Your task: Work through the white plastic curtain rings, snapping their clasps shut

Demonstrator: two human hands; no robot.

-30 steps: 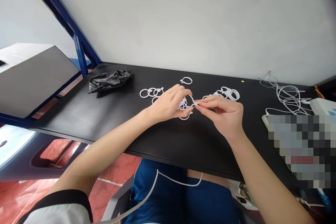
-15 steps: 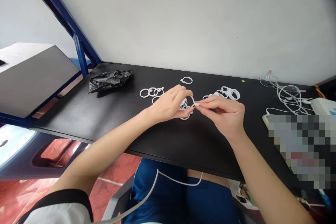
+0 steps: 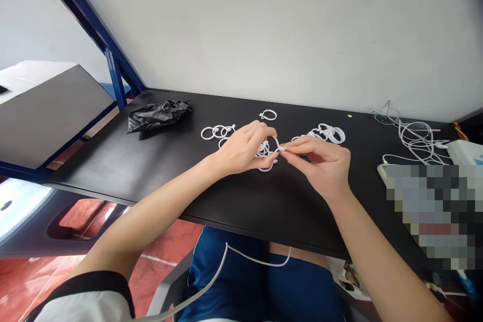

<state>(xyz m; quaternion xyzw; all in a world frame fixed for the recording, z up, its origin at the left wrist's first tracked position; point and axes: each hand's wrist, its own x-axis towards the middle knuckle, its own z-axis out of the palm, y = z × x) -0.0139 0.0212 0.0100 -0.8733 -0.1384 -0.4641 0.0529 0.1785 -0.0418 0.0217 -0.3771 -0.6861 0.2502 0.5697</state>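
My left hand (image 3: 241, 151) and my right hand (image 3: 320, 163) meet over the middle of a black table (image 3: 151, 171). Both pinch a cluster of white plastic rings (image 3: 267, 153) held just above the tabletop; my right fingertips grip one ring's small tab. A linked row of white rings (image 3: 218, 132) lies left of my hands. One single ring (image 3: 268, 115) lies farther back. A heap of white rings (image 3: 327, 134) lies behind my right hand.
A crumpled black plastic bag (image 3: 156, 113) sits at the table's back left. White cables (image 3: 415, 142) and spectacles (image 3: 387, 115) lie at the back right, beside a white box (image 3: 466, 151). A blue metal frame (image 3: 113, 73) and a grey surface (image 3: 45, 110) stand to the left.
Almost nothing differs; my fingers shift slightly on the ring cluster, which stays between both hands.
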